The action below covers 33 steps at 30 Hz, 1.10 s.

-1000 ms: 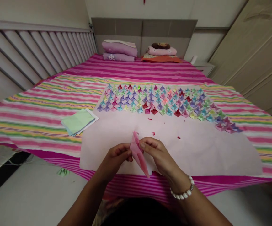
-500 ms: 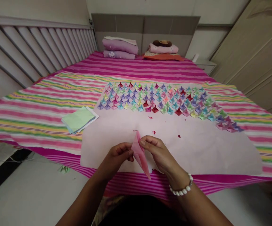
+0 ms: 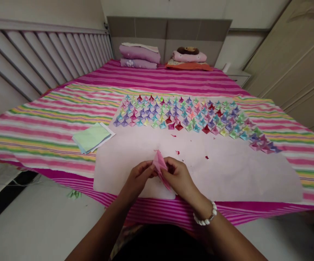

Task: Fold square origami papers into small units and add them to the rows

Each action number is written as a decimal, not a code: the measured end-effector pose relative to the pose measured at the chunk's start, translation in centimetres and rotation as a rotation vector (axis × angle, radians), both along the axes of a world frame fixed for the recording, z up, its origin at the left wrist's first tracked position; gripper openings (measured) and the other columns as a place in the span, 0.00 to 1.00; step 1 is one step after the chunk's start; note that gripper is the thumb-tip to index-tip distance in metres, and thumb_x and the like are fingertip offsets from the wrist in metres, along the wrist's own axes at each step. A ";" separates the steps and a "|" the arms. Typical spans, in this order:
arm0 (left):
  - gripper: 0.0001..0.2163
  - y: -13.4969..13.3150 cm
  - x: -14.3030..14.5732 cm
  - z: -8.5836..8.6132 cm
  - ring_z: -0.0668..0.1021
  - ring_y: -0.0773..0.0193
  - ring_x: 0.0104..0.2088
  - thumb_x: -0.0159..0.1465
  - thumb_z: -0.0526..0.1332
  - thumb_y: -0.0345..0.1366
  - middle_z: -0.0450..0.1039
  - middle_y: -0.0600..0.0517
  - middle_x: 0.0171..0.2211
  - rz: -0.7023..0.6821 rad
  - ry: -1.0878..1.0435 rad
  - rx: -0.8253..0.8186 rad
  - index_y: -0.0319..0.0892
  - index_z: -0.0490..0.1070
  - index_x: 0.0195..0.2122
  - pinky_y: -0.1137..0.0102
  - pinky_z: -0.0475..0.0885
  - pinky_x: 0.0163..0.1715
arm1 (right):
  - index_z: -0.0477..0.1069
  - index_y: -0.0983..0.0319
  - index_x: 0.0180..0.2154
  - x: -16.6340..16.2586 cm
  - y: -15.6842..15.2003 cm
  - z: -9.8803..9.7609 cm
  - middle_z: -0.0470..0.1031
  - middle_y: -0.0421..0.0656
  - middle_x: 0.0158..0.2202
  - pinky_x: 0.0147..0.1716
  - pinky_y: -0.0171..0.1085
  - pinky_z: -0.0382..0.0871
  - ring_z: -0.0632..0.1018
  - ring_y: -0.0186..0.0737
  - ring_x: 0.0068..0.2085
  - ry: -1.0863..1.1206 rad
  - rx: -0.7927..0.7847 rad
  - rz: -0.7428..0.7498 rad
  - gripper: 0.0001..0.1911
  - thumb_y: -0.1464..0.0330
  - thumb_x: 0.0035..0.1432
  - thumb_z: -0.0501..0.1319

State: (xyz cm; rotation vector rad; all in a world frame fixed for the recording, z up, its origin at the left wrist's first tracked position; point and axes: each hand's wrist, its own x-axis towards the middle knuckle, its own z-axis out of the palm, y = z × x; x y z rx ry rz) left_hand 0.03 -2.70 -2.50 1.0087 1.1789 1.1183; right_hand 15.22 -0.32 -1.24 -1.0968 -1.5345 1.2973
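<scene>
A piece of folded pink paper [image 3: 159, 162], pointed at its top, is held between my two hands above the near part of a pale sheet [image 3: 222, 174]. My left hand [image 3: 141, 177] pinches its left edge between thumb and fingers. On the other side, my right hand [image 3: 179, 178] grips the paper's right and lower part, hiding some of it. Beyond my hands, rows of small folded paper shapes [image 3: 175, 125] in many colours stand on the sheet. Small red paper scraps [image 3: 178, 152] lie just past my fingers.
To the left lies a stack of paper squares [image 3: 91, 137], green on top. Folded purple bedding [image 3: 139, 54] and a pink pile [image 3: 189, 56] sit by the headboard [image 3: 151, 29]. A slatted rail [image 3: 45, 50] runs along the left. Green scraps [image 3: 74, 194] lie on the floor.
My right hand has moved down along the pink paper. The paper's long lower point is now folded up or gathered, so the piece looks shorter.
</scene>
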 end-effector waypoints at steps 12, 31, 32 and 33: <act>0.12 -0.3 1.7 1.1 0.74 0.64 0.27 0.61 0.56 0.36 0.73 0.54 0.28 -0.046 0.320 0.064 0.40 0.71 0.45 0.70 0.68 0.29 | 0.74 0.61 0.29 -0.2 0.2 -0.4 0.72 0.40 0.27 0.31 0.35 0.64 0.72 0.37 0.30 -0.207 0.272 -0.096 0.10 0.78 0.50 0.56; 0.20 0.9 1.9 -1.0 0.76 0.51 0.49 0.56 0.60 0.34 0.74 0.41 0.50 0.131 0.350 -0.053 0.36 0.70 0.50 0.61 0.69 0.49 | 0.74 0.61 0.35 -0.6 0.3 -1.7 0.71 0.42 0.31 0.31 0.36 0.68 0.73 0.38 0.32 -0.259 0.425 -0.079 0.19 0.84 0.45 0.53; 0.18 1.0 1.9 -1.0 0.77 0.52 0.48 0.56 0.60 0.34 0.76 0.42 0.48 0.129 0.323 -0.047 0.37 0.71 0.49 0.61 0.70 0.48 | 0.74 0.61 0.35 -0.7 0.3 -1.8 0.71 0.42 0.32 0.32 0.36 0.69 0.73 0.38 0.32 -0.257 0.443 -0.083 0.19 0.84 0.46 0.53; 0.17 1.1 2.0 -0.9 0.77 0.52 0.46 0.56 0.60 0.34 0.77 0.43 0.45 0.115 0.295 -0.034 0.37 0.73 0.46 0.62 0.71 0.46 | 0.74 0.62 0.36 -0.7 0.2 -2.0 0.71 0.43 0.32 0.33 0.37 0.69 0.73 0.39 0.33 -0.255 0.464 -0.087 0.19 0.84 0.47 0.53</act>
